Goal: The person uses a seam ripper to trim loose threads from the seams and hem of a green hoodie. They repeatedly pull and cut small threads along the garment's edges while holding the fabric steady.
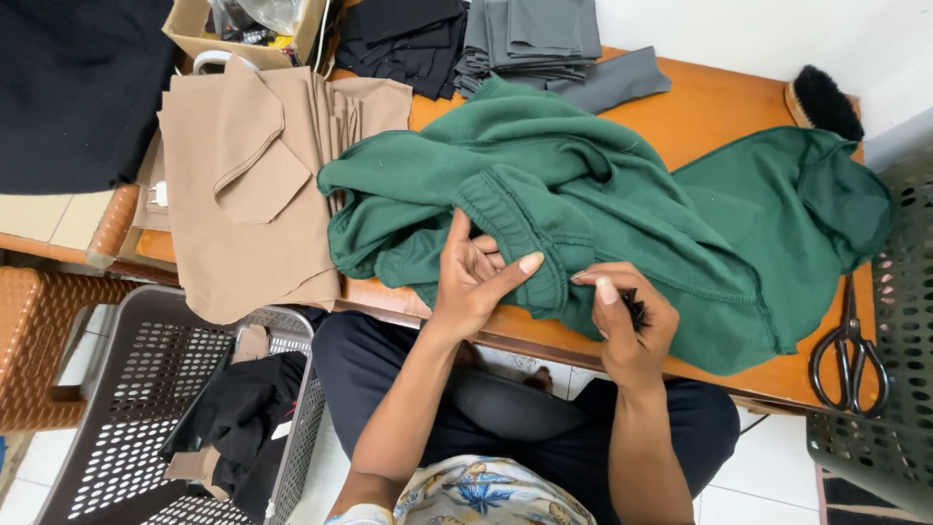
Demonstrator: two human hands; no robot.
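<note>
A dark green sweatshirt [603, 194] lies bunched across the wooden table [719, 107]. My left hand [471, 277] pinches its ribbed cuff between thumb and fingers near the table's front edge. Just right of it, my right hand [627, 316] presses on the green fabric and holds a small black tool [637, 309], mostly hidden in the fist.
Tan cut fabric pieces [243, 185] lie at left, grey and black folded stacks [530, 39] at the back. A black brush [824, 100] sits far right, black scissors [848, 355] near the right edge. A grey perforated basket [126, 389] with black cloth stands below left.
</note>
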